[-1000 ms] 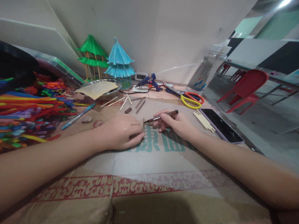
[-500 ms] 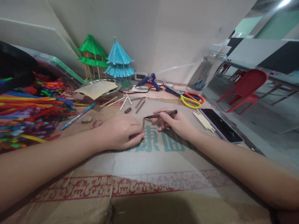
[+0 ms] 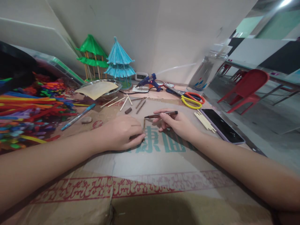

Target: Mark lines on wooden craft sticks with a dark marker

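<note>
Marker (image 3: 161, 115), one, brown, clamped in the right hand's (image 3: 177, 123) fingers, its tip right at the far end of one slim stick (image 3: 144, 125) on the cardboard (image 3: 145, 165)! Left hand (image 3: 123, 132) pins that stick, fingers close together, grip partly hidden. Behind: two brown sticks (image 3: 141, 107), four pale sticks (image 3: 124, 104), one brown cap (image 3: 128, 110), two model pavilions (image 3: 120, 56). Bundled sticks (image 3: 204, 121) overlap, hard to count; pipe cleaners (image 3: 25, 107) run off the left edge.

Has a left forearm (image 3: 56, 159) and a right forearm (image 3: 236, 159), both bare, broad at the near end and narrowing smoothly to slim wrists (image 3: 95, 138). Ends in a left hand (image 3: 122, 132) and a right hand (image 3: 176, 123), bare too, with slender fingers (image 3: 136, 129) and rounded knuckles (image 3: 127, 118).
</note>
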`<state>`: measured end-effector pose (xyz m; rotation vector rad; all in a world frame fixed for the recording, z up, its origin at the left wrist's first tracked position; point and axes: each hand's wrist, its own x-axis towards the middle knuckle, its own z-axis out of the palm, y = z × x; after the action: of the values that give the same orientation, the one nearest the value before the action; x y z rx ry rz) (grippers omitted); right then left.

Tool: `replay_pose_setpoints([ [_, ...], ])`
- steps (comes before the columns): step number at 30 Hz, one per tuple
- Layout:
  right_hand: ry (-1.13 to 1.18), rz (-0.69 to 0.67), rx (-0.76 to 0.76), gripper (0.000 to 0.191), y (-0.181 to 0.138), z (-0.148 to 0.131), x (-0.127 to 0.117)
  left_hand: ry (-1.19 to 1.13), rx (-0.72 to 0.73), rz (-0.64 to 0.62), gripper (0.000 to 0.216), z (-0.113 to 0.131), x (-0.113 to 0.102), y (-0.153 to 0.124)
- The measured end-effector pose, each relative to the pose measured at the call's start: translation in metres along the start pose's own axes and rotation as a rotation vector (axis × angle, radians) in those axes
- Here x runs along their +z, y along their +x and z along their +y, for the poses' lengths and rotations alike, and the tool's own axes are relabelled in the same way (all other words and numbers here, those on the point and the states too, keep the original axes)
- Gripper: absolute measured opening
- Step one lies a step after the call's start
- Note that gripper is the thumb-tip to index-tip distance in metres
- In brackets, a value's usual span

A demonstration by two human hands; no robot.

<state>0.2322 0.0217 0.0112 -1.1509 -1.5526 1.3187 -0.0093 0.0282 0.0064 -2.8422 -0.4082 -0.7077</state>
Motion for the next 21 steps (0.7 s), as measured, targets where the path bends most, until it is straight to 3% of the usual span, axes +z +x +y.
replay_pose_setpoints([
  [13, -0.113, -0.042, -0.046, 0.022, -0.0035, -0.0034, -0.0010, 0.006, 0.007, 0.001, 0.031, -0.0001, 0.0003, -0.0007],
  [21, -0.017, -0.007, -0.023, 0.025, 0.0001, 0.0018, -0.0005, -0.004, -0.003, 0.000, 0.032, 0.0001, 0.0003, -0.0011],
])
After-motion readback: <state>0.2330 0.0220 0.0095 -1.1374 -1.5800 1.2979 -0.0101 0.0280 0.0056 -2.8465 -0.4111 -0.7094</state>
